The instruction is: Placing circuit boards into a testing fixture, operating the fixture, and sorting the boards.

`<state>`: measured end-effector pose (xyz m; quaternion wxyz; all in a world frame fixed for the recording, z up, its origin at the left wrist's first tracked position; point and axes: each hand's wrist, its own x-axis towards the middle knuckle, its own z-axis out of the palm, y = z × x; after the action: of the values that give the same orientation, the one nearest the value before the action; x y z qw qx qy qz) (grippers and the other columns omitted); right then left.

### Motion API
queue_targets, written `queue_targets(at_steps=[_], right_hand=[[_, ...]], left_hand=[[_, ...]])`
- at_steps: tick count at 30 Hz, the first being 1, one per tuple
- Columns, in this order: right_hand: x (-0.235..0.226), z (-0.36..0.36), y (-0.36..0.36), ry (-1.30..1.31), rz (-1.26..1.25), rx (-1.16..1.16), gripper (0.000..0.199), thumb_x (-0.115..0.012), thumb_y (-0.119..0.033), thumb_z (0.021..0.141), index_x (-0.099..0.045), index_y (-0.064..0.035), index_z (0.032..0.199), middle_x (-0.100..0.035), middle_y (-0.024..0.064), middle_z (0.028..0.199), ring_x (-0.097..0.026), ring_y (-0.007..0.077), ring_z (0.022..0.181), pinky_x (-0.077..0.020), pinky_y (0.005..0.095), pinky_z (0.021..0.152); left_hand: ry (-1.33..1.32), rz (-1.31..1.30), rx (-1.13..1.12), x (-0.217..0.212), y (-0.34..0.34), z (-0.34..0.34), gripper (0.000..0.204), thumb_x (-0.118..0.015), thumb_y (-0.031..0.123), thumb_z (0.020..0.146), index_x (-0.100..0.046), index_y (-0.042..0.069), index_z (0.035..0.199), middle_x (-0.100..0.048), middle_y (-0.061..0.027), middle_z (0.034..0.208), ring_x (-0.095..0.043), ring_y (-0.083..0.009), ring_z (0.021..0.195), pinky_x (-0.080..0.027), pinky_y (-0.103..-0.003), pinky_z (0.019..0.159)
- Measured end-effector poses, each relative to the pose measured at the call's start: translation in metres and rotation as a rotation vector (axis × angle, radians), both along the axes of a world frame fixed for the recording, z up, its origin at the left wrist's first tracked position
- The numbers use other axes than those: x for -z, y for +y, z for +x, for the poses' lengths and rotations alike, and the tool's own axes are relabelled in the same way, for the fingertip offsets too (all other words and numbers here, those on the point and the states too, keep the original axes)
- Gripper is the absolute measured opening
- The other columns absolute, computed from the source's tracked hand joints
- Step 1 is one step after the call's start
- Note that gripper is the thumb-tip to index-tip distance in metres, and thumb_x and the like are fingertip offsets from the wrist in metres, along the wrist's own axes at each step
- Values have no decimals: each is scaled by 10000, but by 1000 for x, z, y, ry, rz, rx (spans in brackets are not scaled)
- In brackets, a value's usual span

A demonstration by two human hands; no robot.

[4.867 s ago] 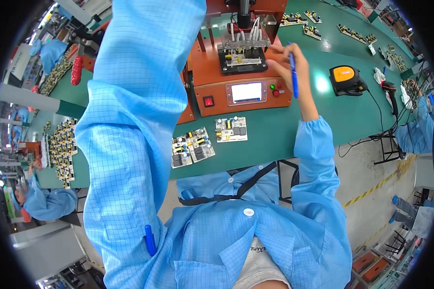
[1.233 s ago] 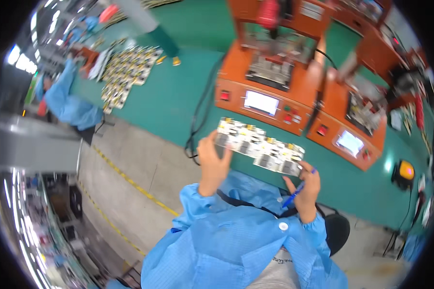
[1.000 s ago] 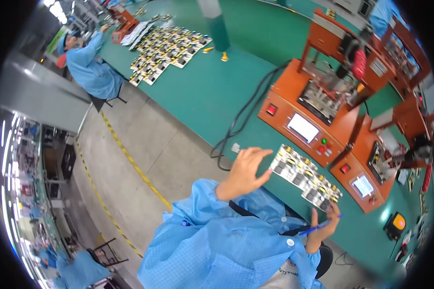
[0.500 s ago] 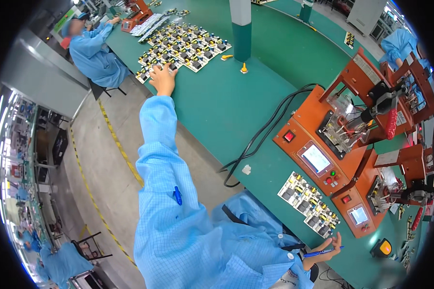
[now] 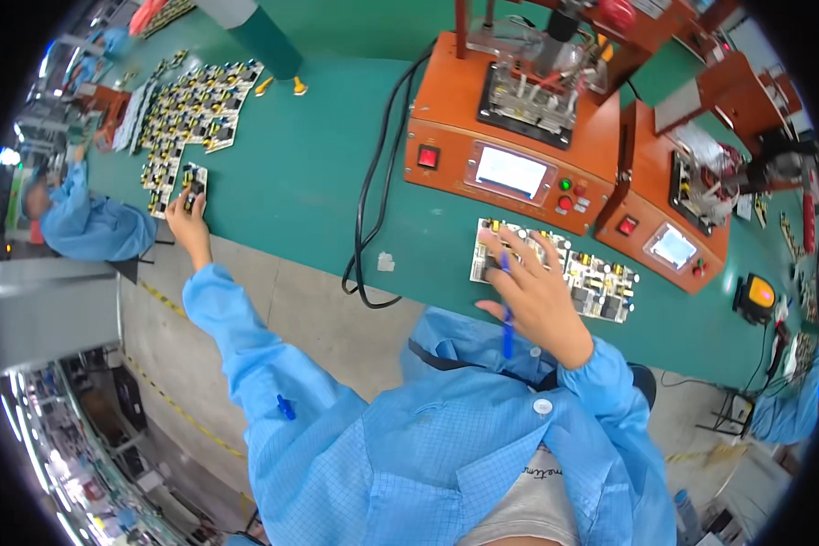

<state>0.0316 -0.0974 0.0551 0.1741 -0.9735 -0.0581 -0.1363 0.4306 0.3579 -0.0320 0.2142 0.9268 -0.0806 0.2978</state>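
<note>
At the near edge of the boards on the left, my left hand [image 5: 188,226] grips a circuit board [image 5: 197,175] fitted with black and yellow parts, thumb and fingers around its near end. That board sits slightly apart from the many similar circuit boards [image 5: 191,107] laid out on the green table [image 5: 291,196]. On the right, my right hand [image 5: 544,305] reaches over a row of circuit boards [image 5: 601,284], fingertips at the left boards. A blue pen [image 5: 507,332] is tucked in this hand, its lower end sticking out below the fingers. Whether the fingertips grip a board I cannot tell.
Behind my right hand stands an orange test machine [image 5: 446,118] with a lit screen; a second orange machine [image 5: 642,196] is beside it. Black cables [image 5: 366,227] run down the table. A green-and-white post [image 5: 262,41] rises behind. Another person [image 5: 91,223] sits far left.
The view has turned rightward. My left hand has drawn a circuit board slightly away from the group. My right hand, with the pen, has moved from beside the row to over it.
</note>
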Motion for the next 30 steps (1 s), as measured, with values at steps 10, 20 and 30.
queue_targets(at_steps=[10,20,30], right_hand=[[22,-25,-16,21,-84,71,250,-693,-242,786,-519,-72,846,-503,36,1372,-443,268,1270,-333,504,1024],[10,-59,-54,10,-86,121,285,-704,-240,765,-481,-68,806,-527,78,1360,-475,285,1247,-327,511,1028],[37,-169,-76,-422,93,810,206,-579,-120,924,-379,-79,893,-419,219,1440,-402,308,1283,-259,386,1063]], left_hand=[[326,-424,491,-53,-107,-126,356,-706,-40,756,-670,28,1103,-500,-66,1120,-551,-174,1002,-540,-271,743],[258,194,1182,-87,-271,-266,451,-765,130,655,-665,124,1095,-548,-50,1126,-514,-269,1011,-417,-395,854],[333,174,1206,-69,-304,-291,565,-761,176,710,-586,166,1248,-501,-72,1268,-467,-293,1102,-365,-420,915]])
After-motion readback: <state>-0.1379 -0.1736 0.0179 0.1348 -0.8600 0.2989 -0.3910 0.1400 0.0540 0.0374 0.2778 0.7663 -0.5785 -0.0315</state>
